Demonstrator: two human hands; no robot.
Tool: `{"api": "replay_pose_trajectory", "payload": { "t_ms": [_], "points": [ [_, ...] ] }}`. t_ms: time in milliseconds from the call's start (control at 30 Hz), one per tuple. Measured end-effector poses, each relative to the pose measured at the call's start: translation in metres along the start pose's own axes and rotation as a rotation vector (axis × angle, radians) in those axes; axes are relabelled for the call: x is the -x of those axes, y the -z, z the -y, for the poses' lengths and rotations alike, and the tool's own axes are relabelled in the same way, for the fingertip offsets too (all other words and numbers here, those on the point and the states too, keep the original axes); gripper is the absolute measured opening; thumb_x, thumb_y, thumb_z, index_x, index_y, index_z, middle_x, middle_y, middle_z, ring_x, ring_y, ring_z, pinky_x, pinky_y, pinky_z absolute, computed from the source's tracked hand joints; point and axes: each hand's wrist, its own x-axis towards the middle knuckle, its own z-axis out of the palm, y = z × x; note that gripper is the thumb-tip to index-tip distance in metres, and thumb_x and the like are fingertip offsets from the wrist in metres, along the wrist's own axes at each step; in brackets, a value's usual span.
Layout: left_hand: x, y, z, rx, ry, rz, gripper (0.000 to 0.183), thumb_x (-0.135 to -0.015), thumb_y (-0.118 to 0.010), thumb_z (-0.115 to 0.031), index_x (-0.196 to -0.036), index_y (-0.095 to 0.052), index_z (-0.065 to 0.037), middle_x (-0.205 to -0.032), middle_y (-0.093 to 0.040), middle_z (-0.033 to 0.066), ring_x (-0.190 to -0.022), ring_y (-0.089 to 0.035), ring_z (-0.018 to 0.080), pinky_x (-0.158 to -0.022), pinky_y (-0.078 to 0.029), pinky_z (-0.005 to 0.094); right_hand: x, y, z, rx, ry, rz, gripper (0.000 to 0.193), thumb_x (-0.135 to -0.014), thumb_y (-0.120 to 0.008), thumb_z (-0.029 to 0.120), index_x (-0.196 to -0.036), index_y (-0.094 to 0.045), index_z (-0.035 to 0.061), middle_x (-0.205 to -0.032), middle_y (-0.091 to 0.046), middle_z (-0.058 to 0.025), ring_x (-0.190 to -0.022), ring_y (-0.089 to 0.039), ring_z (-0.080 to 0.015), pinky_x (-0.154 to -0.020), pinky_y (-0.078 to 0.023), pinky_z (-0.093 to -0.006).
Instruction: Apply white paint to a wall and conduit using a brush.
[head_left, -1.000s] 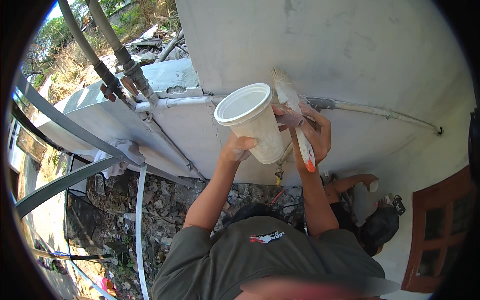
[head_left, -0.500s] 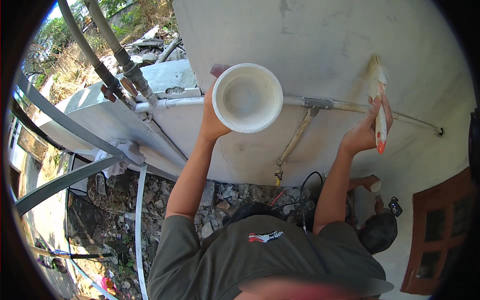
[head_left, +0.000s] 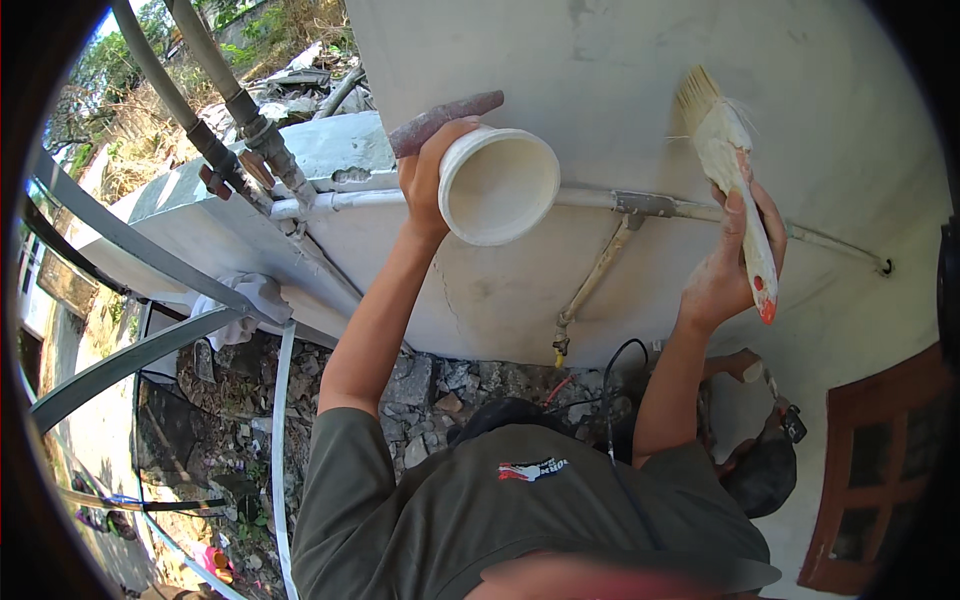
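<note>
My left hand point(head_left: 428, 180) is closed around the side of a white round tub point(head_left: 498, 188), which leans with its mouth toward me and has pale liquid or coating inside. A dull reddish, rod-like piece point(head_left: 450, 122) sticks out along the top of that hand, beside the tub; its exact kind is unclear. In my right hand point(head_left: 725, 265) is a wide paintbrush point(head_left: 722, 150), gripped by its paint-smeared pale handle with a red-orange end. The brush's bristles point up, close to the grey-white wall point(head_left: 620, 120); whether they touch it I cannot tell.
A white pipe point(head_left: 585, 197) runs along the wall, with a branch down to a tap point(head_left: 560, 345). Upright pipes with valves point(head_left: 235, 170) and metal bars point(head_left: 150, 240) stand left. Rubble point(head_left: 420, 400) lies below. Another person point(head_left: 765, 465) works at the lower right, near a brown-framed window point(head_left: 880, 460).
The tub has tipped and shifted slightly, and more of the reddish piece shows. The paintbrush has turned its broad face toward me, its bristles moving up and left.
</note>
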Motion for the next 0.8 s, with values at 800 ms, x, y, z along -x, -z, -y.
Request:
{"api": "replay_pose_trajectory", "payload": {
  "t_ms": [800],
  "points": [
    [0.087, -0.056, 0.045, 0.653, 1.103, -0.23, 0.048, -0.075, -0.082, -0.009, -0.117, -0.06, -0.001, -0.111, -0.063, 0.0115, -0.096, -0.065, 0.0232, -0.081, -0.055, 0.031, -0.137, -0.015, 0.04, 0.33, -0.032, 0.919, 0.023, -0.086, -0.076, 0.009, -0.109, -0.075, 0.0066, -0.103, -0.074, -0.0059, -0.088, -0.065, -0.0128, -0.075, -0.053, -0.025]
  ]
}}
